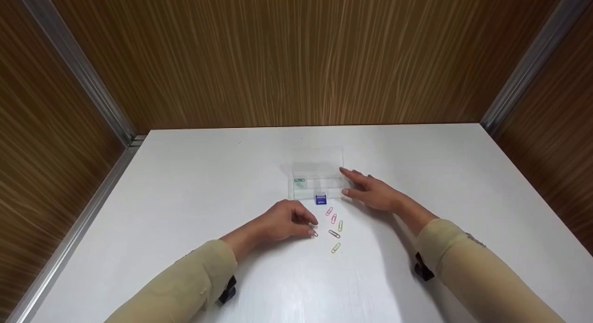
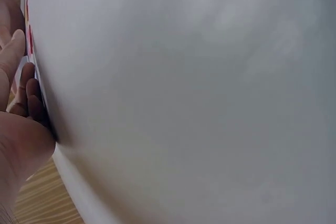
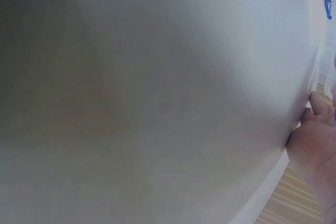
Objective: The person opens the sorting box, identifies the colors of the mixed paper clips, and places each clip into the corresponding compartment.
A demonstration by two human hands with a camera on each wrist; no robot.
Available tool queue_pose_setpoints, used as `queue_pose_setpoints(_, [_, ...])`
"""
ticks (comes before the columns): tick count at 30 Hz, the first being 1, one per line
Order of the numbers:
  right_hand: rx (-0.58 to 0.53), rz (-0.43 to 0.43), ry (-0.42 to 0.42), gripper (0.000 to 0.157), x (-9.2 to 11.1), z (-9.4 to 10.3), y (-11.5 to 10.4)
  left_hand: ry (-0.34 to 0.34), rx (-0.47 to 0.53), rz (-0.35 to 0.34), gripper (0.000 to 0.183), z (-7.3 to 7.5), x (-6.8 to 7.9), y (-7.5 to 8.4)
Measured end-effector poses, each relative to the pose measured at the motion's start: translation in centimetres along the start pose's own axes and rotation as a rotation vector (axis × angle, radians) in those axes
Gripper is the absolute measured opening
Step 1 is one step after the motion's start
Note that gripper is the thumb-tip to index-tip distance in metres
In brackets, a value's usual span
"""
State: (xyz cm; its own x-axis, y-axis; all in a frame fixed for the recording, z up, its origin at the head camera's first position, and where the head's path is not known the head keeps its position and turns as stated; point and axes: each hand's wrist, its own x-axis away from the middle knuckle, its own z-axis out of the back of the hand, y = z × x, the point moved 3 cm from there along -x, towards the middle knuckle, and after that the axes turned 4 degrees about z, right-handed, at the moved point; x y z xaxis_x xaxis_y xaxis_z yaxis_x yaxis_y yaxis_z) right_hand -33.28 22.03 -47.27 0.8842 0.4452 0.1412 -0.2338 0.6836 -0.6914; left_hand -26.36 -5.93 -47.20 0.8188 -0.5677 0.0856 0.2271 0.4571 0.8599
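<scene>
A clear plastic box (image 1: 308, 194) with a blue latch (image 1: 321, 199) stands with its lid (image 1: 318, 156) raised. Inside, at its left, lies a green paper clip (image 1: 299, 180). My left hand (image 1: 285, 221) is low over the table in front of the box, thumb and index finger apart at the tips, beside a small paper clip (image 1: 316, 234) partly hidden by the thumb. To its right lie pink paper clips (image 1: 333, 218), yellow-green ones (image 1: 336, 248) and a dark one (image 1: 334, 233). My right hand (image 1: 375, 193) rests at the box's right side, fingers extended.
The white table (image 1: 208, 174) carries the box and clips near its middle. Wood-grain panels (image 1: 296, 59) with metal corner strips (image 1: 528, 59) enclose it at the back and both sides.
</scene>
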Motion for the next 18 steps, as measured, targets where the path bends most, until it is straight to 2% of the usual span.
queue_pose_setpoints(10, [-0.009, 0.000, 0.009, 0.077, -0.04, -0.04, 0.25, 0.008, -0.084, 0.006, 0.019, -0.07, -0.17, -0.18])
queue_pose_setpoints(18, [-0.017, 0.022, 0.015, 0.075, -0.07, -0.08, 0.16, 0.020, -0.111, -0.006, 0.013, -0.19, -0.26, -0.06])
